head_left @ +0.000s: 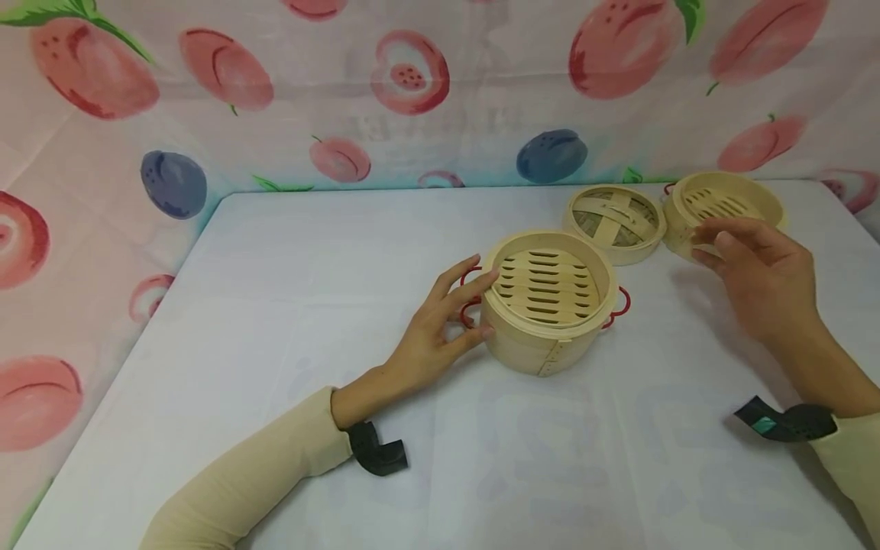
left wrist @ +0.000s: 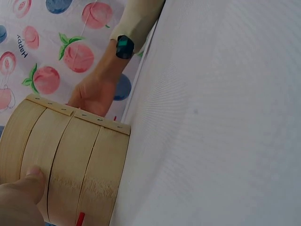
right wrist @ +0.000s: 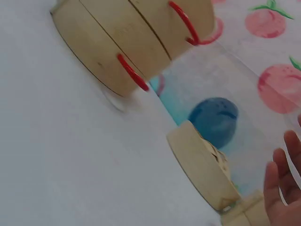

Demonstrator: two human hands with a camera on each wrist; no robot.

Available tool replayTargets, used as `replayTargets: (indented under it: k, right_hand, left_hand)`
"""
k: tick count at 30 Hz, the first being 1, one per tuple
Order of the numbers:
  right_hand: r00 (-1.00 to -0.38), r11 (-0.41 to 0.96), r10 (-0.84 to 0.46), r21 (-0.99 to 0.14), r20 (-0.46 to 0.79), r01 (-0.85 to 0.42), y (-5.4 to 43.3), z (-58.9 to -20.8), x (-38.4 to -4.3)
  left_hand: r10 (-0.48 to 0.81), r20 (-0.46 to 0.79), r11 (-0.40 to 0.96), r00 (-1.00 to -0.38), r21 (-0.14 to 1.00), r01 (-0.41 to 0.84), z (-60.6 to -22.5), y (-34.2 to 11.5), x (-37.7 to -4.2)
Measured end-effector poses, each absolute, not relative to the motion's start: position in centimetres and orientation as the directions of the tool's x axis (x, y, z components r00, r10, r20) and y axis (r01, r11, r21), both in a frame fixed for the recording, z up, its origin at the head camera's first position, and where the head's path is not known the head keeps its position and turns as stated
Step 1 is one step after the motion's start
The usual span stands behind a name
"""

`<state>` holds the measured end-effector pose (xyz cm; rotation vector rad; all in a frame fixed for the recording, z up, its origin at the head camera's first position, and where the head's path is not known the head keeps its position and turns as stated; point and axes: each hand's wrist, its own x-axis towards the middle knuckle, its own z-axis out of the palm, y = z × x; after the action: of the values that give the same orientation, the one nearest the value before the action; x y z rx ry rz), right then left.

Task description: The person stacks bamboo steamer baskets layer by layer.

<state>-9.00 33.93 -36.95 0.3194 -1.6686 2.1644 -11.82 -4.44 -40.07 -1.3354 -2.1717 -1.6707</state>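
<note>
A round bamboo steamer stack (head_left: 546,336) stands on the table, with a slatted base inside its top tier and red handles at both sides. My left hand (head_left: 429,328) holds its left side, fingers at the rim and thumb against the wall; that thumb (left wrist: 33,181) shows on the bamboo in the left wrist view. My right hand (head_left: 766,275) is in the air in front of another bamboo steamer tier (head_left: 729,187) at the back right. Its fingers are loosely bent and apart, with nothing visible between them. Part of that tier is hidden behind the hand.
A woven bamboo lid (head_left: 615,218) lies between the stack and the back right tier, close to both. White cloth covers the table (head_left: 330,267). A fruit-patterned curtain (head_left: 474,92) hangs along the back and left edges.
</note>
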Motion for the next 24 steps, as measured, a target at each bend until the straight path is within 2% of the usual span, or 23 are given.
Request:
replayTargets:
  k: [2,5,7,10,13,18,24]
  right_hand:
    - [-0.870,-0.105,0.304,-0.894,0.388,-0.435,34.6,-36.6,-9.1]
    - [-0.814,0.070,0.471,-0.934,0.340,-0.350,35.8,-36.1,-9.3]
    - [-0.781,0.111,0.550,-0.953,0.295,-0.282,36.6,-35.9,-9.5]
    - [-0.752,0.264,0.603,-0.956,0.266,-0.127,37.7,-36.0,-9.6]
    - [-0.757,0.378,0.608,-0.926,0.239,0.011,38.6,-36.6,-9.7]
    - [-0.814,0.497,0.557,-0.851,0.163,0.170,39.7,-37.8,-9.6]
    - [-0.847,0.566,0.517,-0.791,0.121,0.233,40.0,-38.8,-9.9]
  left_hand:
    - [0.572,0.547,0.023,-0.611,0.734,0.679,-40.1,-4.4,-11.8]
    - [0.572,0.548,0.028,-0.611,0.731,0.682,-40.1,-4.4,-11.9]
    - [0.572,0.547,0.029,-0.611,0.731,0.682,-40.1,-4.4,-11.9]
    - [0.573,0.544,0.028,-0.613,0.735,0.678,-40.1,-4.4,-11.9]
    - [0.573,0.540,0.023,-0.616,0.741,0.671,-40.2,-4.5,-11.9]
    - [0.574,0.538,0.003,-0.617,0.752,0.660,-40.2,-4.5,-11.9]
    - [0.575,0.540,-0.005,-0.614,0.753,0.658,-40.2,-4.4,-12.0]
